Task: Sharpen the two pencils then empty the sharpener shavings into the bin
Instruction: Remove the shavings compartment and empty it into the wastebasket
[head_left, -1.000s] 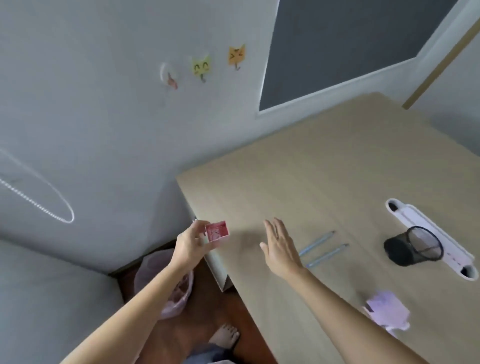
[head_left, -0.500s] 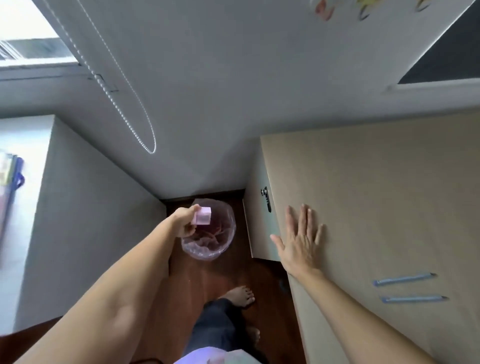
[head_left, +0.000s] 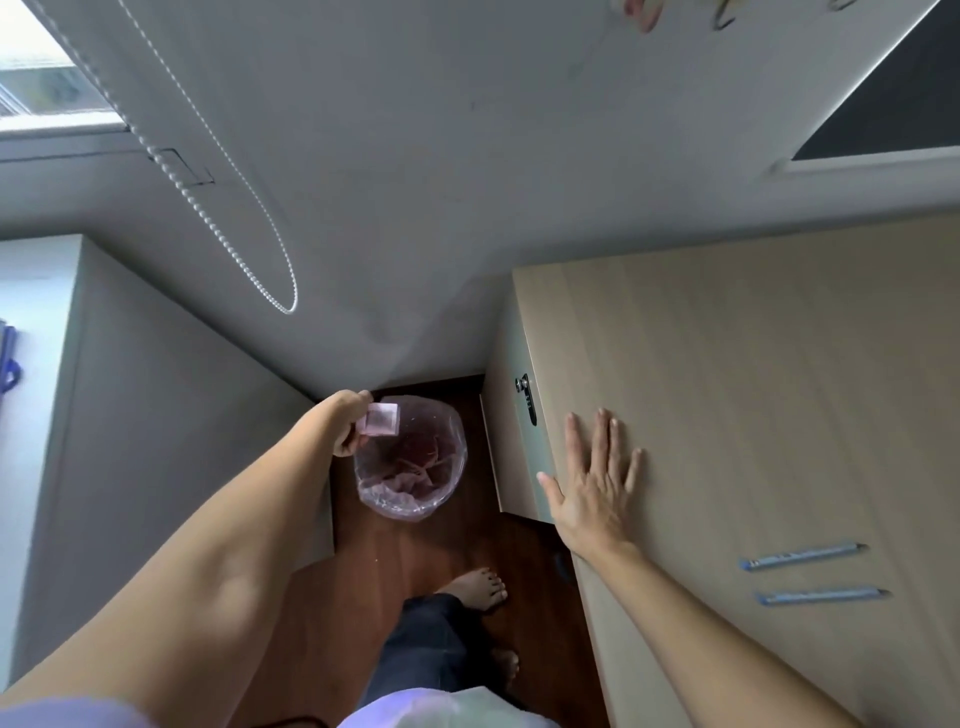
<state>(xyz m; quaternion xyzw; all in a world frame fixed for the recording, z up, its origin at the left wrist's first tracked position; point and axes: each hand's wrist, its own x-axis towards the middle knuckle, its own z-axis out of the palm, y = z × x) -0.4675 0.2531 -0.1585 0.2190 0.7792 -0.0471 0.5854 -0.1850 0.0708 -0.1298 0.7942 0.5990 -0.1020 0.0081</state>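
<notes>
My left hand (head_left: 347, 422) grips a small pink box-shaped sharpener (head_left: 381, 419) and holds it over the far-left rim of the bin (head_left: 445, 500), a round bin lined with a clear pinkish bag that has reddish shavings inside. My right hand (head_left: 592, 480) lies flat, fingers spread, on the left edge of the light wooden desk (head_left: 753, 395). Two blue pencils (head_left: 802, 555) (head_left: 823, 595) lie side by side on the desk to the right of that hand, tips pointing right.
The bin stands on dark wooden floor in a narrow gap between the desk's side panel with a lock (head_left: 525, 397) and a grey cabinet (head_left: 156, 441). My bare foot (head_left: 475, 587) is just in front of the bin. A bead cord (head_left: 228, 228) hangs on the wall.
My left hand carried the sharpener off the desk corner and down over the bin. The view swung down to the floor. My right hand settled flat on the desk edge.
</notes>
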